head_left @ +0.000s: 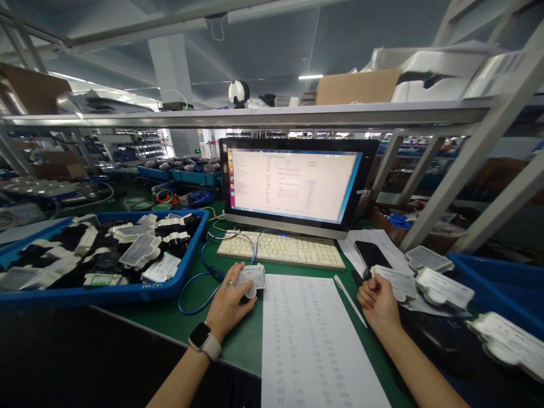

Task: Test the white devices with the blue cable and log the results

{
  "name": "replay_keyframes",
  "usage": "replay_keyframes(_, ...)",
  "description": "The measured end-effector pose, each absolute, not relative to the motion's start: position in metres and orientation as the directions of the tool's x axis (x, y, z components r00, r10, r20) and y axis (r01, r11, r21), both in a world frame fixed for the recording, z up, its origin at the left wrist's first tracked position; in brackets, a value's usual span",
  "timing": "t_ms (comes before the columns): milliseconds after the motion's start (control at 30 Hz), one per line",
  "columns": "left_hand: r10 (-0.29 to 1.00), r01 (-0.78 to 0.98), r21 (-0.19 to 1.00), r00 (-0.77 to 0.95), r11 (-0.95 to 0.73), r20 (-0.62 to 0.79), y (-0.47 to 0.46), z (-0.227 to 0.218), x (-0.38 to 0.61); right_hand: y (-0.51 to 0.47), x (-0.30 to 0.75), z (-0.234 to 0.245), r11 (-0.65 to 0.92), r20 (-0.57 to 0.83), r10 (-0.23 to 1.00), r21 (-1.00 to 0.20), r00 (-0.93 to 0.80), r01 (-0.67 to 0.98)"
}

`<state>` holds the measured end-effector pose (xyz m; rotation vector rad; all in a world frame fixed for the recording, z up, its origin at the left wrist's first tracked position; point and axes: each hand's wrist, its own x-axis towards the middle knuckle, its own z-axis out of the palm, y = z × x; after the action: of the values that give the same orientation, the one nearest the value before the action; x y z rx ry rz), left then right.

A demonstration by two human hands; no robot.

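My left hand (pixel 232 303), with a ring and a smartwatch on the wrist, rests on the green mat and grips a small white device (pixel 251 277) that a blue cable (pixel 199 283) runs into. My right hand (pixel 377 300) is curled into a loose fist beside a white packaged unit (pixel 397 282), touching its near end; whether it grips the unit is unclear. A printed sheet (pixel 310 334) lies between the hands, with a white pen (pixel 349 299) along its right edge.
A monitor (pixel 293 184) and a cream keyboard (pixel 280 249) stand behind the hands. A blue tray (pixel 106 292) of black and white parts sits at the left. More white packaged units (pixel 444 286), a black phone (pixel 372 254) and a blue bin (pixel 501 277) lie at the right. A shelf (pixel 255 118) runs overhead.
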<state>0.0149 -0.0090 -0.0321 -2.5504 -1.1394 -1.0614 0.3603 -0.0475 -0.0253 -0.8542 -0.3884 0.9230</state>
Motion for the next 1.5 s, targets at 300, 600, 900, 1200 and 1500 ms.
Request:
replay_keyframes(300, 0.588, 0.691, 0.168, 0.432, -0.703, 0.684, -0.0097, -0.0323, 0.017, -0.0501, 0.3573, -0.0252, 0.315, -0.048, 0.816, -0.798, 0.576, -0.513)
replay_keyframes(600, 0.621, 0.703, 0.194, 0.423, -0.684, 0.659, -0.011, -0.0313, 0.0177, -0.0519, 0.3522, -0.0223, 0.315, -0.037, 0.817, -0.808, 0.576, -0.498)
replay_keyframes(900, 0.624, 0.704, 0.194, 0.425, -0.683, 0.656, -0.0129, -0.0286, 0.0182, -0.0517, 0.3536, -0.0225, 0.317, -0.033, 0.815, -0.81, 0.579, -0.493)
replay_keyframes(1200, 0.633, 0.71, 0.187, 0.437, -0.678, 0.638, -0.0119, -0.0309, 0.0168, -0.0512, 0.3532, -0.0228, 0.311, -0.043, 0.813, -0.811, 0.581, -0.495)
replay_keyframes(1500, 0.616, 0.696, 0.193, 0.43, -0.692, 0.661, -0.0116, -0.0312, 0.0168, -0.0518, 0.3546, -0.0234, 0.311, -0.029, 0.822, -0.814, 0.569, -0.491)
